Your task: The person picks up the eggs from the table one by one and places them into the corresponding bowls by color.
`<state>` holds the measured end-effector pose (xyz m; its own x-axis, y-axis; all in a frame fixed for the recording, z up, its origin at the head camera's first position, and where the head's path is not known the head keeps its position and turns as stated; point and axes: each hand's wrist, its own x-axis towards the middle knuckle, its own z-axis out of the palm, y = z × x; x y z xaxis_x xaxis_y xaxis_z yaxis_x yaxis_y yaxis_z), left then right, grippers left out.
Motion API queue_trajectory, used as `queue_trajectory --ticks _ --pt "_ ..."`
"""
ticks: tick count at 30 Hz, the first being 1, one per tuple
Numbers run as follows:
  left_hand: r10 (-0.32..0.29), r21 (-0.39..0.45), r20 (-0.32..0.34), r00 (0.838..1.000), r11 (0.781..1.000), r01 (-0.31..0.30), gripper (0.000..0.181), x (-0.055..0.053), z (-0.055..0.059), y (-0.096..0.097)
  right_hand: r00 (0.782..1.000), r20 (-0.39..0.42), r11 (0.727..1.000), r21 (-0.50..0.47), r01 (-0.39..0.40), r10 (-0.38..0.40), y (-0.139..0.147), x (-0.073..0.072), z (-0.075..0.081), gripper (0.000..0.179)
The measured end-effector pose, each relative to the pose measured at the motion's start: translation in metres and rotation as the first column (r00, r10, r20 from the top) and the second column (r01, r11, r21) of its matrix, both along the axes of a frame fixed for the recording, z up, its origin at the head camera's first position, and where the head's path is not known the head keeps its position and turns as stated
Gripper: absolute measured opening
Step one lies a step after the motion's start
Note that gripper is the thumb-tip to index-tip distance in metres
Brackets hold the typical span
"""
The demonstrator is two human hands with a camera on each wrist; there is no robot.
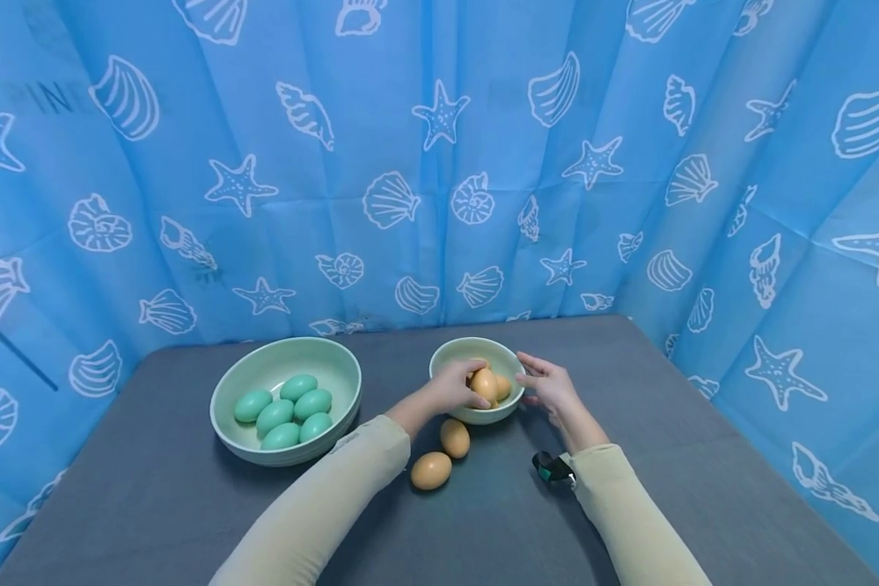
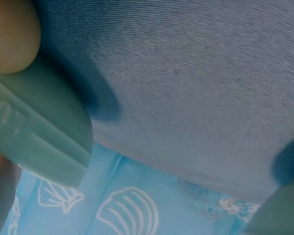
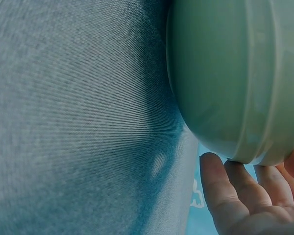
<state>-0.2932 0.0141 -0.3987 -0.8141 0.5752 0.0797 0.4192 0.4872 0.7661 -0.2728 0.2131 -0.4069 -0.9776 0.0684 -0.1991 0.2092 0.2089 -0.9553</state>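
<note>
In the head view my left hand reaches over the small pale green bowl, its thumb and fingers around a brown egg. Other brown eggs lie in that bowl, partly hidden by the hand. My right hand is at the bowl's right side. In the right wrist view, the right hand's fairly straight fingers have their tips against the bowl's outer wall. Two more brown eggs, one nearer and one farther, lie on the table in front of the bowl.
A larger pale green bowl holding several green eggs stands to the left on the grey table. Behind the table hangs a blue curtain with white shells. A black strap is at the right wrist.
</note>
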Motion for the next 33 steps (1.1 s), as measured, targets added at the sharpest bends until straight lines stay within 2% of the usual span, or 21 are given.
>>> queue_trajectory --ticks 3,7,9,18,22,27,31,33 --pt "-0.009 -0.009 0.001 1.000 1.000 0.009 0.066 -0.001 0.001 0.004 1.000 -0.006 1.000 -0.006 -0.009 0.009 0.000 0.000 0.000 0.052" --pt "0.012 0.004 0.064 0.998 1.000 -0.013 0.067 -0.002 0.002 0.007 1.000 -0.007 1.000 -0.006 -0.019 0.019 -0.001 -0.001 0.000 0.051" --pt "0.021 -0.005 0.075 0.997 1.000 -0.021 0.065 -0.004 0.001 0.009 1.000 -0.003 1.000 -0.006 -0.014 0.013 0.000 -0.001 -0.001 0.051" --pt "-0.010 -0.085 0.018 1.000 0.996 0.011 0.060 -0.011 -0.002 0.019 1.000 0.006 1.000 -0.009 0.004 -0.004 -0.002 -0.002 -0.001 0.050" --pt "-0.020 -0.140 -0.032 0.999 0.990 0.015 0.061 -0.012 -0.003 0.022 1.000 0.005 1.000 -0.011 0.002 -0.002 -0.001 -0.002 -0.001 0.050" --pt "-0.041 -0.236 -0.087 0.995 0.972 0.019 0.059 -0.011 -0.003 0.023 1.000 0.006 1.000 -0.011 0.010 -0.010 0.001 -0.002 -0.001 0.050" --pt "-0.047 -0.319 -0.106 0.993 0.948 0.010 0.054 -0.010 -0.003 0.023 1.000 0.004 1.000 0.000 0.018 -0.018 0.000 -0.002 -0.001 0.050" --pt "-0.046 -0.347 -0.092 0.995 0.938 0.011 0.050 -0.010 -0.003 0.023 1.000 0.005 1.000 0.003 0.019 -0.019 0.000 -0.001 -0.001 0.050"
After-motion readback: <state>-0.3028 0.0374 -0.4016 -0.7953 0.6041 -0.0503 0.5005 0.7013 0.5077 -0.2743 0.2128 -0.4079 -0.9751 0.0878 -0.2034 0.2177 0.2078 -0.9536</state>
